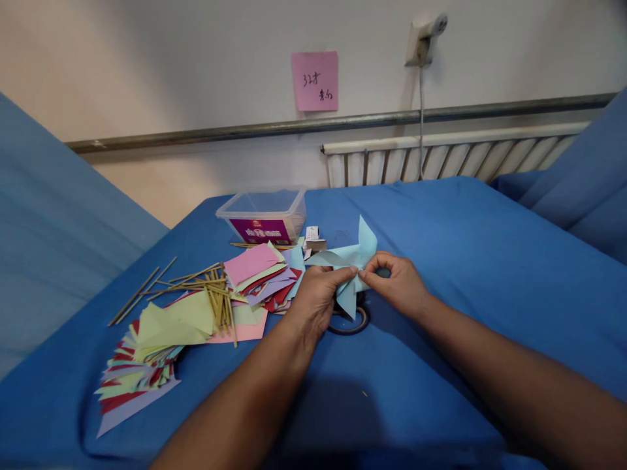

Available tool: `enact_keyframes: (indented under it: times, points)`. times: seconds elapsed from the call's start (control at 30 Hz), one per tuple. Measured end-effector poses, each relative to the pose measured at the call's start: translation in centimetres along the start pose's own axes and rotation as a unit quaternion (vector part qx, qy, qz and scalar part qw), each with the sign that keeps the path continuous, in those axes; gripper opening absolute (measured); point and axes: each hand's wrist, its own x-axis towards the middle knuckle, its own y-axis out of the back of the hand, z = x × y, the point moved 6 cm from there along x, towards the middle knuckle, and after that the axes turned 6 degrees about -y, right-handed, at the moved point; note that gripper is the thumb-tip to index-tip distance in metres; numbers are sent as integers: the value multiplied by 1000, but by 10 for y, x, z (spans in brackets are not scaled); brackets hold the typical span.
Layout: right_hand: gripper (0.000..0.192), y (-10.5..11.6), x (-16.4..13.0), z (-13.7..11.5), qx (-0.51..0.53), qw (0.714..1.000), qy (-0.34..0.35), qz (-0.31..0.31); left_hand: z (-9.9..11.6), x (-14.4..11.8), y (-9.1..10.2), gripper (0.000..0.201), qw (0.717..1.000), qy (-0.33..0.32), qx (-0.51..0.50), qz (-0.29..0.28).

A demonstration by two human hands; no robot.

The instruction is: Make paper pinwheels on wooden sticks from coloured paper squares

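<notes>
Head cam: both hands meet at the centre of a pale blue pinwheel (pixel 350 264), held just above the blue cloth (pixel 465 261). Left hand (pixel 313 300) has thumb & fingers closed on the lower part near the hub; right hand (pixel 399 281) pinches thumb to forefinger on the hub from the other side, prob. to keep the folded tips pressed together at the middle so the blades stay fanned. One blade sticks up, another points down betw. the hands, a third runs left. Directly under the pinwheel, a dark ring shape on the cloth, partly hidden; looks like scissors handles (pixel 350 320) but can't tell for sure. Left of the hands: stack of coloured squares (pixel 259 274), pink on top, within easy reach. Further left, a bundle of thin sticks (pixel 206 287) lying across the paper, a few strays apart from it. Nearest the front-left edge, a fanned pile of finished pinwheels (pixel 147 352), yellow-green on top. Behind the squares, a clear tub (pixel 264 215) w/ purple label. Pink note (pixel 315 81) on the wall behind.
</notes>
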Motion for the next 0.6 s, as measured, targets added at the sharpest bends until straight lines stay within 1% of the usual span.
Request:
enact_keyframes:
  times: [0.3,0.47,0.6]
  points:
    - [18,-1,-1,0,0,1000,-11,0,2,0,1,27,1000,-8,6,24]
    - [19,0,-2,1,9,1000,-20,2,2,3,3,29,1000,-15,6,22]
    - [18,0,-2,0,7,1000,-13,10,2,4,4,32,999,-23,11,22]
